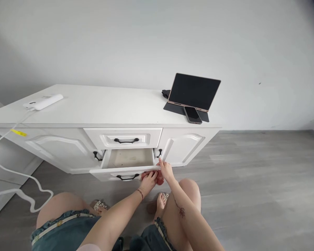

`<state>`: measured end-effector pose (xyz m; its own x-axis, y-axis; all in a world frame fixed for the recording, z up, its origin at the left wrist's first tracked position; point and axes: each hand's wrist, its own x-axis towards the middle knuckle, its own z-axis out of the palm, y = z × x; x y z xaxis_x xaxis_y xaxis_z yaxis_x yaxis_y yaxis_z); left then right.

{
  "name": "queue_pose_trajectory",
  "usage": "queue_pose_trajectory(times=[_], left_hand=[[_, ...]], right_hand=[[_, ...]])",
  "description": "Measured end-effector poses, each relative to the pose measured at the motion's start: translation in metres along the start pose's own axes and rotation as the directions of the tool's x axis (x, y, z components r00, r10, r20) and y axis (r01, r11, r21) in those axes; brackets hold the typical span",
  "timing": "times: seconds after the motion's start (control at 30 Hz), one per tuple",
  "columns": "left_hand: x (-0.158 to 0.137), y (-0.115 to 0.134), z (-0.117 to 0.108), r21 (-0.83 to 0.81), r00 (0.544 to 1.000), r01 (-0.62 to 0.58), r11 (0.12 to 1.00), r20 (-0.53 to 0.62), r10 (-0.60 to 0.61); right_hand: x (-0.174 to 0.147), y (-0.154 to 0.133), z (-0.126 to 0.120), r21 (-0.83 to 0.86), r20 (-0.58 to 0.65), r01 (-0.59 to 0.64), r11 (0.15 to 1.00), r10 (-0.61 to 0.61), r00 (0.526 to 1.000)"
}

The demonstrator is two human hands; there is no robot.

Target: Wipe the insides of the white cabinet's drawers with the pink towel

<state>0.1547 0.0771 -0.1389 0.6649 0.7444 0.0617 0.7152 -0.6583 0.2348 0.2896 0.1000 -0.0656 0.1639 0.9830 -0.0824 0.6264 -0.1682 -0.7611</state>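
Note:
A lower drawer (131, 158) stands pulled out of the white cabinet, with little inside but a few small specks. My left hand (149, 183) presses a bunched reddish cloth (160, 178) against the right part of the drawer front (104, 174). Part of the cloth is hidden under those fingers. At the top right corner of the same drawer front, my right hand (166, 170) grips the edge, its thumb pointing up. A black handle (127, 177) sits on the drawer front, left of my left hand.
The closed upper drawer (122, 137) is directly above. On the white cabinet top (107, 104) stand a tablet (195, 91) with a phone (192, 115) before it, and a white device (44, 102) whose cable (18, 170) hangs at left. My knees flank the drawer.

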Motion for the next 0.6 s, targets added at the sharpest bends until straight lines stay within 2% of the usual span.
queue_pose_trajectory(times=[0.07, 0.13, 0.2, 0.3, 0.43, 0.6], left_hand=[[-0.004, 0.001, 0.008, 0.012, 0.992, 0.124, 0.992, 0.003, -0.124], [-0.012, 0.0, 0.019, -0.034, 0.957, 0.29, 0.956, 0.002, -0.291], [-0.019, -0.002, 0.032, -0.176, 0.891, 0.446, 0.878, -0.005, -0.454], [-0.024, 0.0, 0.05, -0.399, 0.774, 0.576, 0.713, -0.016, -0.634], [-0.016, 0.007, 0.067, -0.589, 0.594, 0.646, 0.485, -0.011, -0.805], [0.0, 0.002, 0.074, -0.682, 0.49, 0.629, 0.374, -0.026, -0.871]], right_hand=[[-0.001, -0.001, -0.001, -0.015, 0.007, -0.011, 1.0, 0.012, 1.0], [-0.002, -0.001, -0.001, -0.024, 0.007, -0.016, 1.0, 0.016, 1.0], [-0.002, 0.001, 0.001, -0.021, 0.004, -0.009, 1.0, 0.009, 1.0], [-0.002, 0.004, 0.003, -0.004, -0.001, 0.007, 1.0, -0.007, 1.0], [-0.003, 0.006, 0.004, -0.003, -0.011, 0.042, 0.999, -0.042, 0.999], [-0.004, 0.003, 0.003, -0.005, -0.01, 0.054, 0.999, -0.054, 0.998]])
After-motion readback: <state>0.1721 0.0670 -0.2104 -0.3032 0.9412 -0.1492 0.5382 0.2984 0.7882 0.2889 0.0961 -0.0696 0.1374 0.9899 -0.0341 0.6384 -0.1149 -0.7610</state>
